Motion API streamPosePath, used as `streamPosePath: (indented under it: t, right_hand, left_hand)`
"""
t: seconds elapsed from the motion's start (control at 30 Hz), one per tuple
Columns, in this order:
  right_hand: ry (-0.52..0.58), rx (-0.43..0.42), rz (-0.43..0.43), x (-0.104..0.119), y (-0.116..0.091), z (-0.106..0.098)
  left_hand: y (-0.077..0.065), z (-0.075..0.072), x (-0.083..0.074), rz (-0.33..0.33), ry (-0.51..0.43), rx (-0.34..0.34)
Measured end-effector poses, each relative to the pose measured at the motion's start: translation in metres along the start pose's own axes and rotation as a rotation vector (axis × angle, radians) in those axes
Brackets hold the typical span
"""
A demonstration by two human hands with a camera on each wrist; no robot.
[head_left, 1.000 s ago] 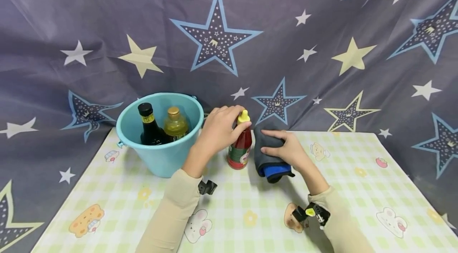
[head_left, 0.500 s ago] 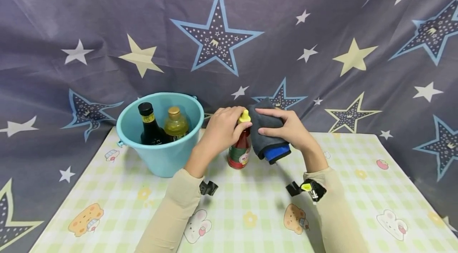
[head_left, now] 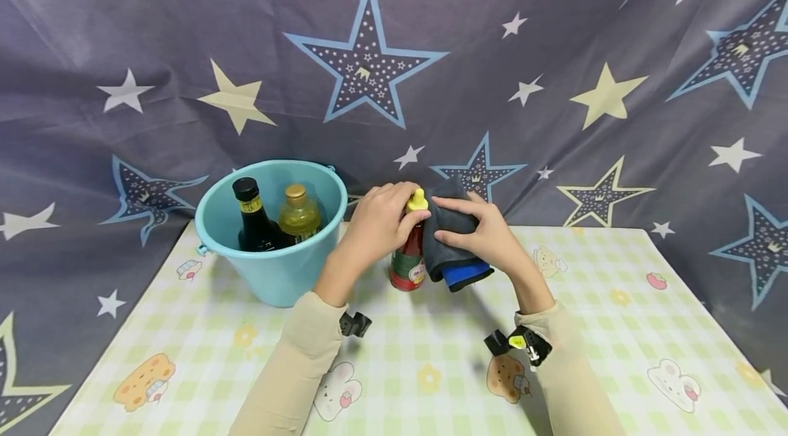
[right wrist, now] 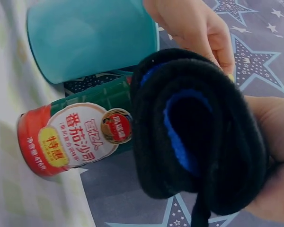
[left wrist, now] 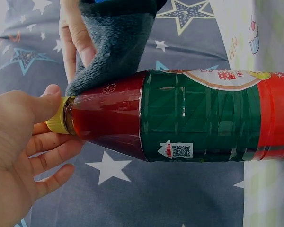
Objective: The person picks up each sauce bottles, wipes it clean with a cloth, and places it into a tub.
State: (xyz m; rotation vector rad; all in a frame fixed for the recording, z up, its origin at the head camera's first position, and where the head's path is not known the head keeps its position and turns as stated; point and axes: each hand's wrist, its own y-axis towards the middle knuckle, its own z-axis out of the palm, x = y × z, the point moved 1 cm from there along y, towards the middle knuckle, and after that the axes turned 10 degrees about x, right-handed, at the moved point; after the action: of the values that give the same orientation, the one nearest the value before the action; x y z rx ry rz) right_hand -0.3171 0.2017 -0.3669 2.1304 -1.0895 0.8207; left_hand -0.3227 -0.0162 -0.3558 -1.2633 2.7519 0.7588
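At the head view's centre, the left hand (head_left: 380, 220) has its fingers pinched on the yellow cap (head_left: 417, 201) of a red sauce bottle (head_left: 406, 266), upright on the counter (head_left: 406, 340). Just right, the right hand (head_left: 486, 234) grasps a rolled grey cloth (head_left: 446, 256) against the bottle. Left of centre, a blue bucket (head_left: 273, 278) holds two bottles (head_left: 299, 218).

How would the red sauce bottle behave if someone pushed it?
The bottle would probably tip if pushed high up, being tall and narrow. On its side it may roll, given its rounded body. It looks fairly heavy for its size, as red sauce shows high inside.
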Motion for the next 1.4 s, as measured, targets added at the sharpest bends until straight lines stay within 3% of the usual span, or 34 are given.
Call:
streamPosePath:
  t: [0.9, 1.17, 1.4]
  right_hand:
    - [-0.041, 0.065, 0.035, -0.031, -0.008, 0.017]
    - [-0.079, 0.09, 0.04, -0.03, -0.008, 0.018]
    - [-0.171, 0.12, 0.053, -0.033, -0.009, 0.021]
  left_hand:
    - [0.0, 0.002, 0.0, 0.015, 0.006, -0.012]
    - [0.0, 0.004, -0.002, 0.007, 0.102, -0.047]
    - [0.001, 0.004, -0.005, 0.042, 0.17, -0.093]
